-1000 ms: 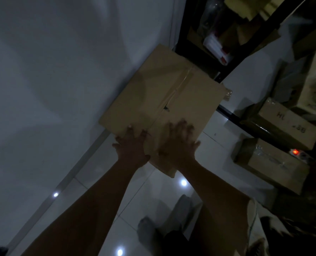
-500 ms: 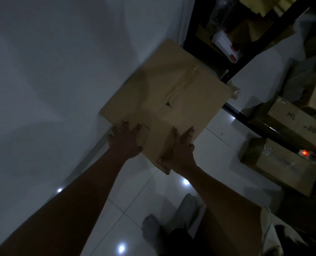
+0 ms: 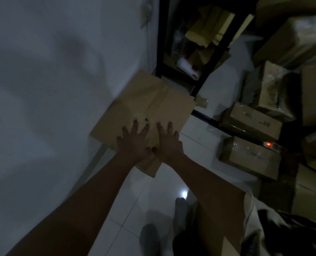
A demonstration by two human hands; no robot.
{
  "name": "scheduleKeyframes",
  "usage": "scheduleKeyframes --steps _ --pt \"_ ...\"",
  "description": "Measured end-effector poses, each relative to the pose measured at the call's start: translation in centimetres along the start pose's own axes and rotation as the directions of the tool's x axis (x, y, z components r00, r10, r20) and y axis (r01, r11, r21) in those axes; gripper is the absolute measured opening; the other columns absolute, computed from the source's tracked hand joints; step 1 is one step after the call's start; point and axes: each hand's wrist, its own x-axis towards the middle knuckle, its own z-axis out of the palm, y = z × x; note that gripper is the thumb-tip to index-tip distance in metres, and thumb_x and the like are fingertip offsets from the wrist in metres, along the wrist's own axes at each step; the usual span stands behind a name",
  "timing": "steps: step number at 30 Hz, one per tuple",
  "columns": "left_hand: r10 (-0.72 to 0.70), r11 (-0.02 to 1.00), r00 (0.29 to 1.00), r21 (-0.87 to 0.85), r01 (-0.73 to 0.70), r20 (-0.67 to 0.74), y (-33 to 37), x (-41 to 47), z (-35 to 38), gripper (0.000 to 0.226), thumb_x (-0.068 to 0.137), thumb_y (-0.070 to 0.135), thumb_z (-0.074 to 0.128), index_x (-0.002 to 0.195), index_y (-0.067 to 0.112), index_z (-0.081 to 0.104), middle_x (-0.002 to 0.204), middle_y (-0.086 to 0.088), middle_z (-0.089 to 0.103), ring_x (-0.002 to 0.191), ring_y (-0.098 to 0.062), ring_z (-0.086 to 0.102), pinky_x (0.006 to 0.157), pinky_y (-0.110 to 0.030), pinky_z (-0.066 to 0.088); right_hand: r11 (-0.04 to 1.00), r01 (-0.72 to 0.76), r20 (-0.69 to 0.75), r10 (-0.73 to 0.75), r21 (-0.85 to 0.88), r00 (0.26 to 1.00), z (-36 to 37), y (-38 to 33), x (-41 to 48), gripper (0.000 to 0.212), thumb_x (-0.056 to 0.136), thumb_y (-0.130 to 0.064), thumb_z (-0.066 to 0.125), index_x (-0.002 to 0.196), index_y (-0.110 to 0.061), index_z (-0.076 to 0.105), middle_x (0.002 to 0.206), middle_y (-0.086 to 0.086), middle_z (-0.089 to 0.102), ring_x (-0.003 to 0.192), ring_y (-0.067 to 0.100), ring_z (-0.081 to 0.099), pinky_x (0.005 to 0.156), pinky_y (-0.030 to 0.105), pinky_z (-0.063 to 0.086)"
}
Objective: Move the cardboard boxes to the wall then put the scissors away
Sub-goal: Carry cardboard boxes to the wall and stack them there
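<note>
Scene: In a dim storeroom, a person leans over a brown cardboard box with a taped centre seam (image 3: 146, 100), which sits with its far side touching the white wall (image 3: 52, 89).
Hands: The left hand (image 3: 135, 143) and right hand (image 3: 169, 143) lie side by side on the box top near its front edge. The fingers (image 3: 135, 127) are spread and flat, pressing down and gripping nothing.
Scissors: Not in view.
Risk, box: Weight is being put close to the seam, so the flaps could buckle or the tape could split if the contents do not support them.
Risk, footing: The pale glossy floor tiles (image 3: 149, 196) look slick, and a hard shove could send the box skidding along the wall or the feet sliding.
Risk, clutter: The black metal shelf frame (image 3: 205, 74) stands just beside the box's far corner and could snag it.
Materials: The box is matte corrugated board, flat-topped and square-edged, with a shiny strip of tape. The wall is smooth paint.
Surroundings: Film-wrapped cardboard cartons (image 3: 249, 157) are stacked to the right, their wrap crinkled and reflective, beside a small red indicator light (image 3: 268, 144).
</note>
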Motion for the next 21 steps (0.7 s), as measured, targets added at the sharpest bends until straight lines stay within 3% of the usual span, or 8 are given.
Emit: scheduleKeyframes --steps 4,11,16,21 --pt "0.100 0.995 0.984 -0.007 -0.103 -0.148 5.2 -3.4 -4.9 0.082 0.094 0.045 0.054 0.153 0.038 -0.003 0.160 -0.002 -0.023 0.146 -0.042 -0.004 0.110 -0.060 0.022 0.996 -0.053 -0.110 0.061 0.067 0.992 -5.5 1.0 -4.0 0.089 0.093 -0.041 0.060 0.156 -0.032 -0.003 0.163 0.006 -0.012 0.147 0.040 0.006 0.110 0.053 0.029" --pt "0.347 0.933 0.916 0.172 -0.316 -0.199 13.9 -12.9 -12.3 0.079 0.098 0.040 0.046 0.151 0.038 -0.013 0.156 -0.004 -0.032 0.145 -0.041 -0.013 0.113 -0.058 0.020 0.966 -0.162 -0.238 0.209 0.201 0.948 -14.9 3.0 -15.4 0.093 0.090 -0.033 0.065 0.156 -0.031 -0.001 0.162 0.009 -0.013 0.147 0.040 0.010 0.111 0.051 0.032" --pt "0.505 0.852 0.829 0.297 -0.432 -0.242 20.7 -19.3 -18.3 0.080 0.096 0.044 0.049 0.152 0.039 -0.008 0.158 -0.004 -0.028 0.145 -0.043 -0.015 0.112 -0.058 0.019 0.950 -0.181 -0.431 0.280 0.255 0.858 -21.1 5.0 -24.6 0.089 0.092 -0.033 0.061 0.156 -0.032 -0.002 0.163 0.007 -0.010 0.146 0.038 0.012 0.107 0.048 0.035" --pt "0.667 0.732 0.712 0.365 -0.575 -0.218 28.2 -25.3 -20.8 0.075 0.096 0.037 0.048 0.153 0.038 -0.002 0.158 -0.003 -0.027 0.145 -0.043 -0.014 0.114 -0.059 0.017 0.896 -0.258 -0.501 0.420 0.362 0.757 -25.1 7.4 -33.3 0.084 0.093 -0.032 0.057 0.156 -0.028 0.002 0.163 0.012 -0.003 0.145 0.040 0.016 0.111 0.052 0.030"
